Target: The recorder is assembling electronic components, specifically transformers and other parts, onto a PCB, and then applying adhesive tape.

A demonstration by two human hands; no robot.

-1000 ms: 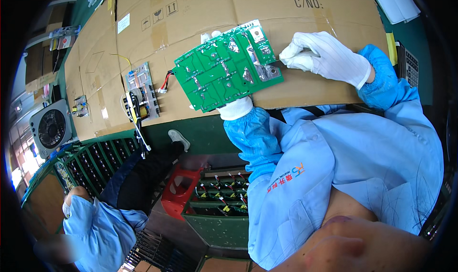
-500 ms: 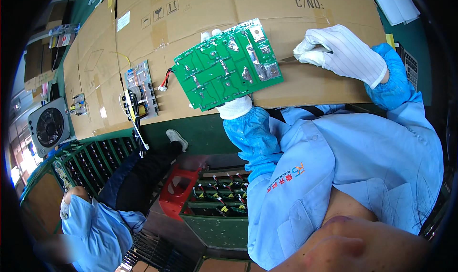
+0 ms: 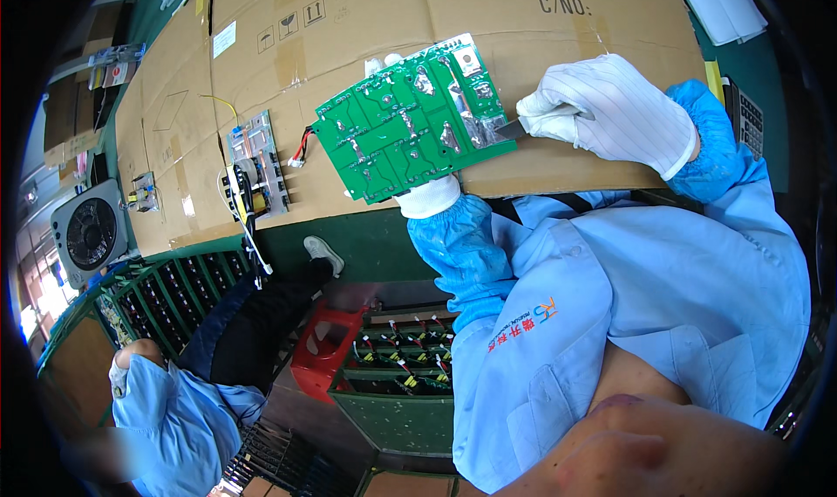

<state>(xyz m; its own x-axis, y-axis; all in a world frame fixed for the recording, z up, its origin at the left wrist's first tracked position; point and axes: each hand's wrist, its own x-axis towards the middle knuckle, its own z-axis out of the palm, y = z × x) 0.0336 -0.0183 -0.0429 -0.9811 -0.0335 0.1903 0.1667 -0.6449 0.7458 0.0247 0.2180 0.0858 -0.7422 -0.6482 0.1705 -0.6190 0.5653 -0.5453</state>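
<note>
My left hand [image 3: 429, 198], in a white glove, is mostly hidden under a green circuit board [image 3: 392, 122]. Its fingertips curl over the board's far edge, so it is closed on the board. The board's solder side faces up, with shiny solder patches toward its right end. A thin flat metal blade [image 3: 511, 130] is pinched in the gloved fingers of my right hand [image 3: 609, 112]. The blade's tip meets the board's right edge beside the large solder patches. From the board's left edge sticks out a short red and black lead with a white plug [image 3: 297, 160].
Cardboard [image 3: 488, 9] covers the bench. Left of the board lies an electronic assembly [image 3: 255, 174] with wires; a smaller one [image 3: 143, 192] lies farther left. A fan [image 3: 90, 231], a red stool [image 3: 324, 349] and a green rack of wired parts [image 3: 392, 392] stand around. Another person [image 3: 179, 418] sits at lower left.
My right hand has moved left and slightly down, bringing the blade from beside the board to its right edge. The board and my left hand have stayed almost still.
</note>
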